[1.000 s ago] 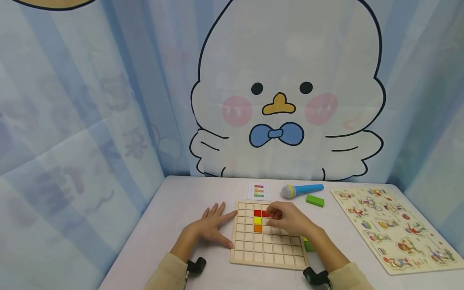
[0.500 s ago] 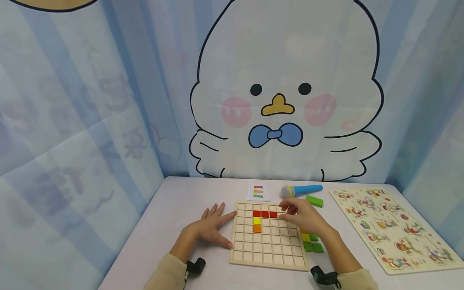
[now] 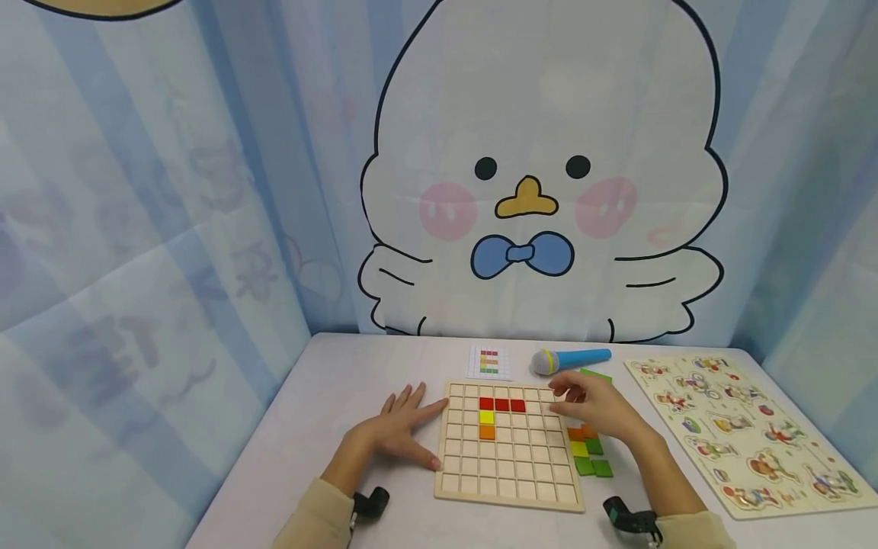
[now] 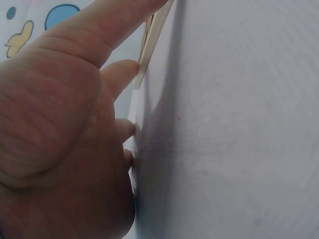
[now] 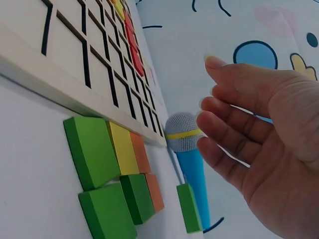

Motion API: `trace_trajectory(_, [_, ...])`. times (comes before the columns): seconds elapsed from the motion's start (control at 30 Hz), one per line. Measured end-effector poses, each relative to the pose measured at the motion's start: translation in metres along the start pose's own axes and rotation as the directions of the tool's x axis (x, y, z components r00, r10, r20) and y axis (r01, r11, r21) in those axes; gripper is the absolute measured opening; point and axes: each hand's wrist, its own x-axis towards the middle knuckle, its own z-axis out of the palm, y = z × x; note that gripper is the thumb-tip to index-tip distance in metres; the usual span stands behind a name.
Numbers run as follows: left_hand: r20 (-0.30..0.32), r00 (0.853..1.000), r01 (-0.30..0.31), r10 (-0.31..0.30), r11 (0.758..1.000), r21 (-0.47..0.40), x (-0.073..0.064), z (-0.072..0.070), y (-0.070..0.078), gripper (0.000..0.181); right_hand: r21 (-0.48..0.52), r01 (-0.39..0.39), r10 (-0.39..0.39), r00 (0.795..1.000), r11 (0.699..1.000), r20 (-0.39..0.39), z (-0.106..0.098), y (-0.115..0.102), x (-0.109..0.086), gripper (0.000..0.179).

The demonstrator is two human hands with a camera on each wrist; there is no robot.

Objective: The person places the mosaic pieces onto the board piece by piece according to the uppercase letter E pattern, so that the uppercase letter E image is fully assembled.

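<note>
While left hand [image 3: 400, 428], fingers spread, touches grid board [image 3: 504, 467] on table [image 3: 302, 450], likely steadying it, right hand [image 3: 595, 404] hovers empty near corner, fingers loosely curved; loose tiles [image 3: 579, 449] alongside, seemingly for easy reach.

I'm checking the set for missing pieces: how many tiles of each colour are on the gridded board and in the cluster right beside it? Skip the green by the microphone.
Red tiles: 3, all on the board
Yellow tiles: 2, one on, one beside
Orange tiles: 3, one on, two beside
Green tiles: 3, all beside
Total: 11
</note>
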Motion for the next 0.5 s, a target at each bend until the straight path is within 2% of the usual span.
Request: trace_trajectory(0.5, [0.009,1.0,0.006,-0.006,1.0,-0.011,-0.001,-0.002,0.001,0.11,0.009,-0.061,0.06,0.992,0.998,0.109,-0.022,0.026,-0.014,0.033])
